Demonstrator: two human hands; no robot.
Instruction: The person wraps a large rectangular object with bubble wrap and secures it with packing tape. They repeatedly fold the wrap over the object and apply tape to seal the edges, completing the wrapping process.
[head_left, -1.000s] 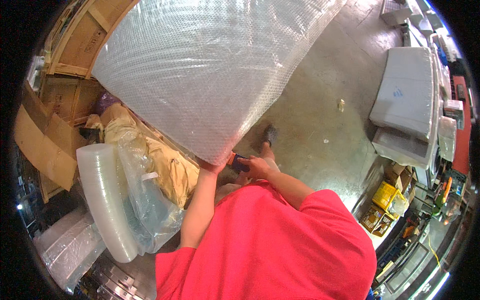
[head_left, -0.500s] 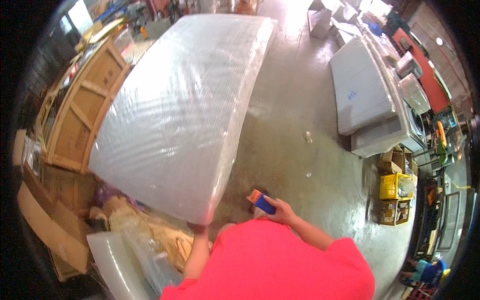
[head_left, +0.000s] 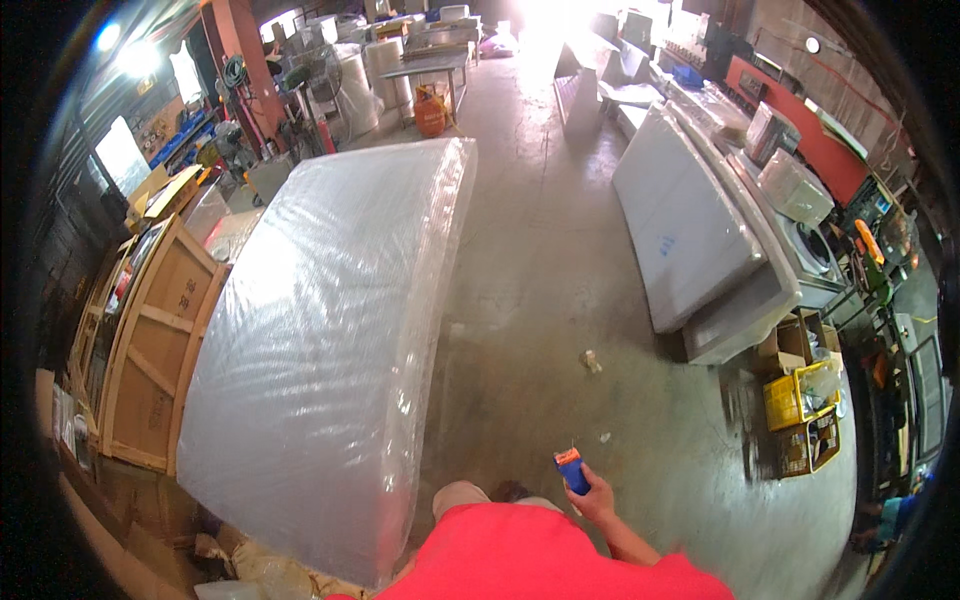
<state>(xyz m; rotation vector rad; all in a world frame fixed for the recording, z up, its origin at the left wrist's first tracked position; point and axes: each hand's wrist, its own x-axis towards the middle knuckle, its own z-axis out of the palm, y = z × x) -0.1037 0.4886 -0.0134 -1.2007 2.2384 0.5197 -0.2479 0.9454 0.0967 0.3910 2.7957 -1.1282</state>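
Note:
My right hand (head_left: 597,499) is closed around a blue hand tool with an orange, toothed-looking head (head_left: 572,470), held out to the right of my body above the floor. Its exact kind is too small to make out. Ahead and to the left stands a large flat panel wrapped in clear bubble wrap (head_left: 310,340), whose near lower corner comes close to my red shirt. My left hand does not show; the wrapped panel and my shirt cover the place where that arm goes down.
A wooden crate (head_left: 150,370) stands left of the wrapped panel. More wrapped panels (head_left: 690,230) lean at the right, near a yellow crate (head_left: 785,403) and a brown crate (head_left: 797,450). An orange gas cylinder (head_left: 430,112) is at the back. Small scraps (head_left: 592,361) lie on the concrete floor (head_left: 520,300).
The view has tilted up, bringing the far end of the workshop into sight. My left hand, at the panel's near corner before, has gone out of sight. The right hand still holds the tool.

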